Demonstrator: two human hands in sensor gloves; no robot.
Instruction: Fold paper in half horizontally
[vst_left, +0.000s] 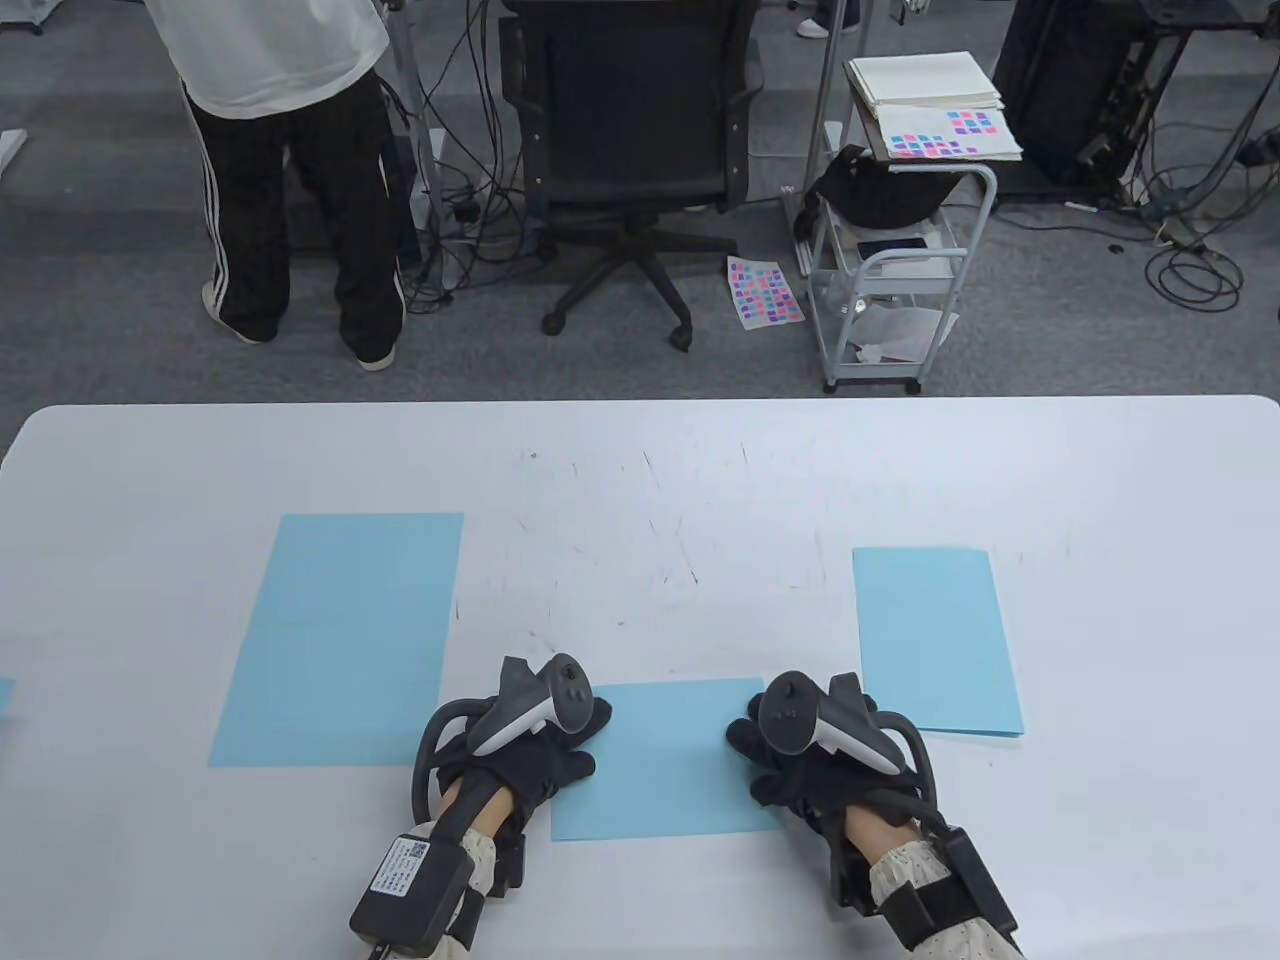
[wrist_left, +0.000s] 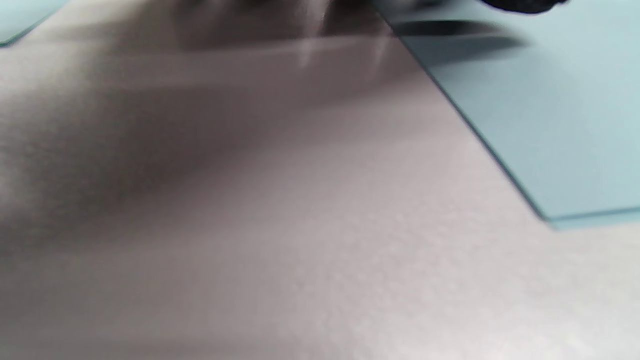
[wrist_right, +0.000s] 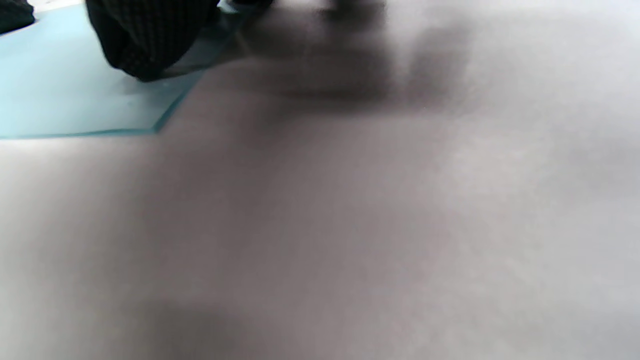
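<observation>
A light blue folded paper (vst_left: 665, 760) lies on the white table (vst_left: 640, 460) between my hands, its edges doubled. My left hand (vst_left: 555, 745) rests on its left edge and my right hand (vst_left: 775, 755) presses on its right edge; both lie flat on the sheet. In the left wrist view the paper (wrist_left: 545, 110) fills the right side, with a dark fingertip (wrist_left: 525, 4) at the top. In the right wrist view a gloved finger (wrist_right: 145, 40) presses the paper (wrist_right: 60, 100) near its corner.
A flat blue sheet (vst_left: 340, 640) lies to the left and a folded blue sheet (vst_left: 935, 640) to the right. Beyond the table stand an office chair (vst_left: 630, 150), a wire cart (vst_left: 890, 260) and a person (vst_left: 280, 170).
</observation>
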